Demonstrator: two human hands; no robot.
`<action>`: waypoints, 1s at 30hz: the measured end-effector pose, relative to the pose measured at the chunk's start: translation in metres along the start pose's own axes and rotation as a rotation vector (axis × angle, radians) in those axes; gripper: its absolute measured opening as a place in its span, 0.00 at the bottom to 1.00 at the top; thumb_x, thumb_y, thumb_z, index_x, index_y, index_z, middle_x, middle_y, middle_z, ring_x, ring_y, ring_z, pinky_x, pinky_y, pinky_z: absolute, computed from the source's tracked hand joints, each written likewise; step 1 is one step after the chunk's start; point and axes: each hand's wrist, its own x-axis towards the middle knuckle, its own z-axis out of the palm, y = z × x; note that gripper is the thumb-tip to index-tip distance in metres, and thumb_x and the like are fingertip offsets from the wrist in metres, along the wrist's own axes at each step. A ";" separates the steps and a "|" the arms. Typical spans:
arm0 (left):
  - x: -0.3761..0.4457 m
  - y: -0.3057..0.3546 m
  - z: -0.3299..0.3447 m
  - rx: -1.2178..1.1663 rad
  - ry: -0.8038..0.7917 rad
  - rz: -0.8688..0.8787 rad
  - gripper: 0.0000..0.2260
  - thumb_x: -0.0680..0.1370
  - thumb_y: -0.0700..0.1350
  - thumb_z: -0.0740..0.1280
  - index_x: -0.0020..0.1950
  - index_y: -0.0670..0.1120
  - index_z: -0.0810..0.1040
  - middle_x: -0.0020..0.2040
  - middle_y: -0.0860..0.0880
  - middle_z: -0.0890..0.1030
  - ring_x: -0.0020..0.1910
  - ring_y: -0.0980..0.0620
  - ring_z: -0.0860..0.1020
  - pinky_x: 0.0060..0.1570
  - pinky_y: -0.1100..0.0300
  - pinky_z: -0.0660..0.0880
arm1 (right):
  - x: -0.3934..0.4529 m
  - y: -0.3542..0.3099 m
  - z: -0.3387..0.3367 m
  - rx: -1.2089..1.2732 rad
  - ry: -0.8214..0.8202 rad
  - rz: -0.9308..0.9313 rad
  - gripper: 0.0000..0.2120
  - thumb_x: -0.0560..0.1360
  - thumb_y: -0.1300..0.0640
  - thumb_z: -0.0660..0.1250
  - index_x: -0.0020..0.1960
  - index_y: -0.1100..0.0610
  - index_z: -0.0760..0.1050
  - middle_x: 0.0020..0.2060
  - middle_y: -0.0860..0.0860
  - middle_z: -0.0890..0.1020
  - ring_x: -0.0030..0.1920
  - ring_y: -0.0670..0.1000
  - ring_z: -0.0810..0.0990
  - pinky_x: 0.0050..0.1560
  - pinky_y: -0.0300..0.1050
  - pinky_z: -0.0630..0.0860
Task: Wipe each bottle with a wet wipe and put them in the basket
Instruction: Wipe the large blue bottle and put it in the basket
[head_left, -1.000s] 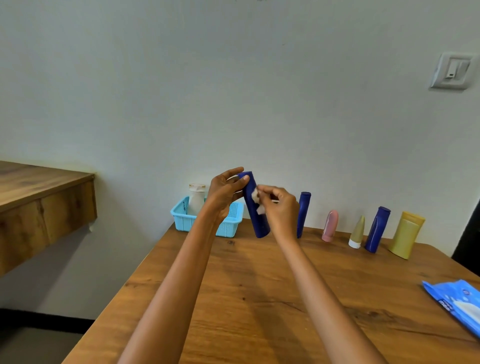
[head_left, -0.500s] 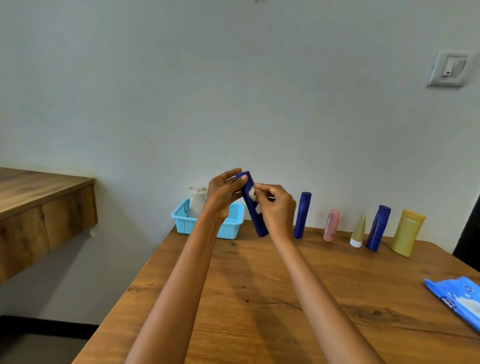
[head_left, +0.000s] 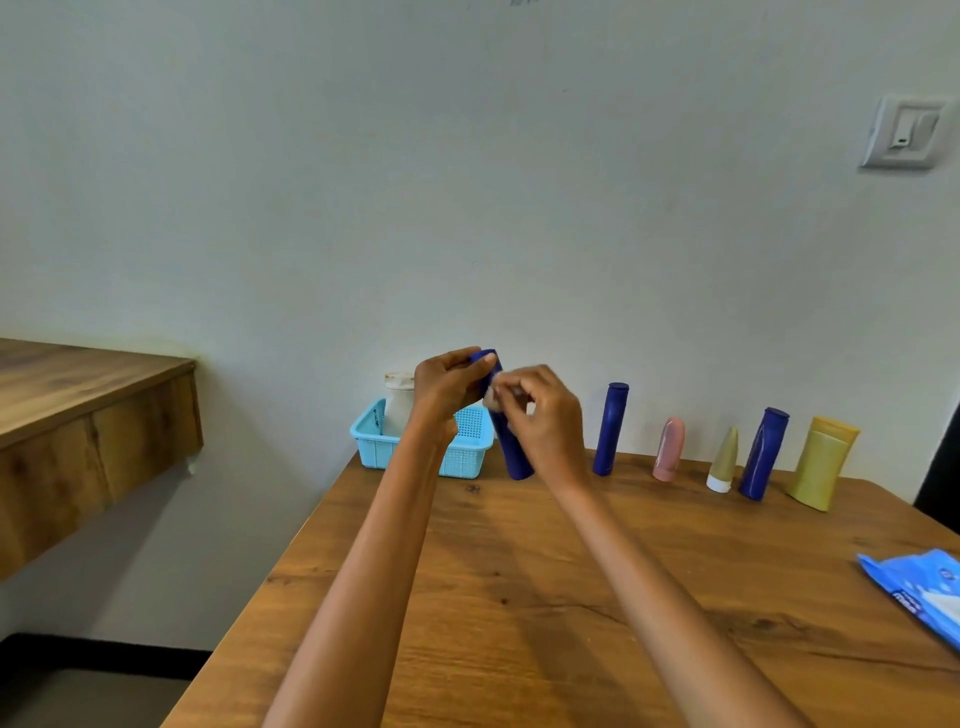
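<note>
— Where's the dark blue bottle (head_left: 511, 452)?
— Held tilted above the table (head_left: 571, 597), the left hand (head_left: 447, 387) gripping its top; the right hand (head_left: 545, 415) pinches a wet wipe (head_left: 492, 399) against it.
— And the basket (head_left: 457, 457)?
— At nine o'clock — a white bottle (head_left: 399, 405) inside.

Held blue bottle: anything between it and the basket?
Nothing visible blocks it. The blue bottle, gripped by the left hand and wiped by the right hand, is just right of the basket. A white bottle already occupies its left side.
</note>
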 end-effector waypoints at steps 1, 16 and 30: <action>-0.001 0.001 0.002 -0.018 -0.021 0.001 0.17 0.73 0.38 0.71 0.60 0.35 0.76 0.45 0.42 0.82 0.40 0.50 0.82 0.40 0.62 0.81 | 0.008 -0.002 0.001 0.006 0.027 0.017 0.06 0.75 0.58 0.68 0.50 0.59 0.79 0.45 0.51 0.81 0.45 0.46 0.80 0.47 0.37 0.78; 0.001 0.011 -0.012 -0.038 -0.014 -0.021 0.21 0.74 0.38 0.71 0.65 0.42 0.70 0.48 0.41 0.81 0.40 0.49 0.82 0.38 0.62 0.80 | -0.012 -0.005 0.005 0.045 -0.029 -0.016 0.06 0.74 0.60 0.68 0.51 0.58 0.79 0.46 0.51 0.81 0.47 0.46 0.79 0.48 0.34 0.76; 0.002 0.013 -0.027 -0.269 -0.016 0.053 0.17 0.75 0.36 0.67 0.63 0.45 0.70 0.49 0.43 0.80 0.44 0.50 0.81 0.38 0.61 0.80 | -0.030 0.005 0.003 0.207 -0.014 0.446 0.09 0.75 0.60 0.66 0.54 0.57 0.80 0.49 0.50 0.82 0.45 0.43 0.80 0.40 0.27 0.75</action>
